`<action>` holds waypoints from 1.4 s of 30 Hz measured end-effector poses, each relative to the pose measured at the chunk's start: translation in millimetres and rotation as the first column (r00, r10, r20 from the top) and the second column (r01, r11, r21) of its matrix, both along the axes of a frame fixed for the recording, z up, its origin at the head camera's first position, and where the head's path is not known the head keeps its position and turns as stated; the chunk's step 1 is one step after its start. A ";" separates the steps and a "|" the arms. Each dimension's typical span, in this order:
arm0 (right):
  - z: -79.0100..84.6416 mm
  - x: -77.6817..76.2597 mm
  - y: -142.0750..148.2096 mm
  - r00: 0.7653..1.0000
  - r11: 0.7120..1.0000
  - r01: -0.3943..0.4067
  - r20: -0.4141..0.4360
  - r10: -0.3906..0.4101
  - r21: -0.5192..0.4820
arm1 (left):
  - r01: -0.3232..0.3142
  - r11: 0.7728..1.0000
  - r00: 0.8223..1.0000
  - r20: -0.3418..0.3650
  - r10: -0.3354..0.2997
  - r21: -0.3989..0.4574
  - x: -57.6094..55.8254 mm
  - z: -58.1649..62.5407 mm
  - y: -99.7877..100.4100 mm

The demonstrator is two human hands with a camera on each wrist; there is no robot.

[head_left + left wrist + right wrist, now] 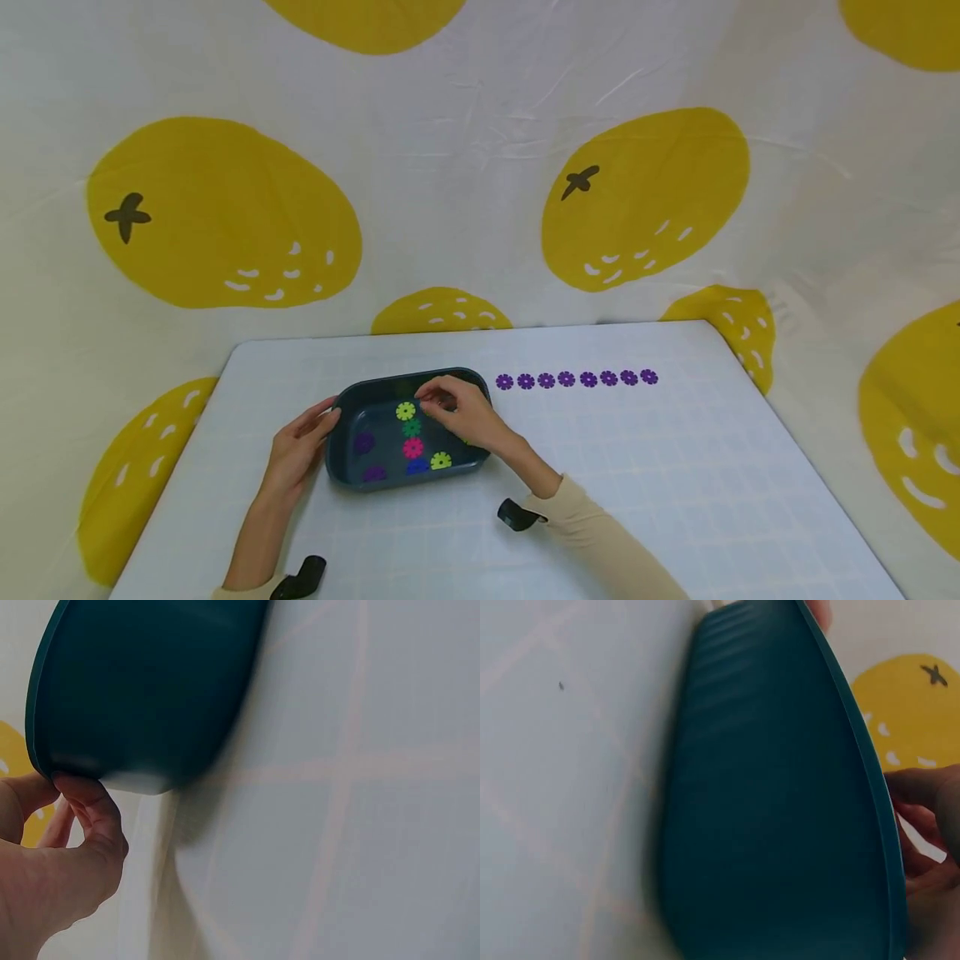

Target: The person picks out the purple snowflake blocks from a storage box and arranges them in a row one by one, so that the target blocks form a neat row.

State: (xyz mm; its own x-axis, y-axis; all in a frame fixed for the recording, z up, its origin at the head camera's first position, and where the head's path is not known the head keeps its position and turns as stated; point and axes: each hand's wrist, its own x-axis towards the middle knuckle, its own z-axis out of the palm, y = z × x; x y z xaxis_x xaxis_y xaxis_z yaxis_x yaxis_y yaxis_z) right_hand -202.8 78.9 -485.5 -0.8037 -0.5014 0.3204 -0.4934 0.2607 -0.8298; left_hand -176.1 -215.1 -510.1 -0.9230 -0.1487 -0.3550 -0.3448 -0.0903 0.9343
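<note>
My left hand [291, 454] pinches the left rim of a dark teal tray [386, 387]; the left wrist view shows the thumb and fingers [90, 799] at that rim. Inside lie flower-shaped plastic discs: a yellow one [405, 410], a green one [412, 427], a pink one [412, 447], a blue one [417, 467], another yellow one [441, 460] and two purple ones [363, 442]. My right hand [465, 412] hovers over the tray's right part, thumb and index finger bent and slightly apart, with no disc visible between them. The tray wall hides its fingertips in the right wrist view.
Right of the tray, several purple flower discs [566, 379] lie in a straight row near the back of the white table [637, 483]. A cloth with yellow fruit prints [645, 200] hangs behind the table. Dark wrist cameras [519, 515] sit on both forearms.
</note>
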 end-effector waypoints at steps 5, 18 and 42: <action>-1.8 3.9 -15.6 0.999 0.999 -0.040 0.023 0.039 0.028 | -0.008 1.000 1.000 0.004 0.008 -0.006 -1.1 -0.7 0.6; -11.2 9.4 -41.1 0.985 0.982 -0.166 0.073 0.159 0.091 | 0.000 1.000 1.000 0.015 0.000 -0.018 -0.2 -0.6 3.4; -24.9 -1.4 -57.0 0.905 0.785 -0.403 0.076 0.419 0.471 | -0.019 1.000 0.999 0.027 0.019 0.004 0.2 1.9 2.6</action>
State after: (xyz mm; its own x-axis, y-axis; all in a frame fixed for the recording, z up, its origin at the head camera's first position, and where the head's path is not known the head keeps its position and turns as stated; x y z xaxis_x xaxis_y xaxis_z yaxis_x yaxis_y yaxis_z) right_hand -204.1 21.9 -510.4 -0.4811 -0.8765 -0.0157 -0.6658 0.3770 -0.6439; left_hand -175.9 -212.5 -508.2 -0.9102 -0.1645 -0.3801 -0.3679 -0.1006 0.9244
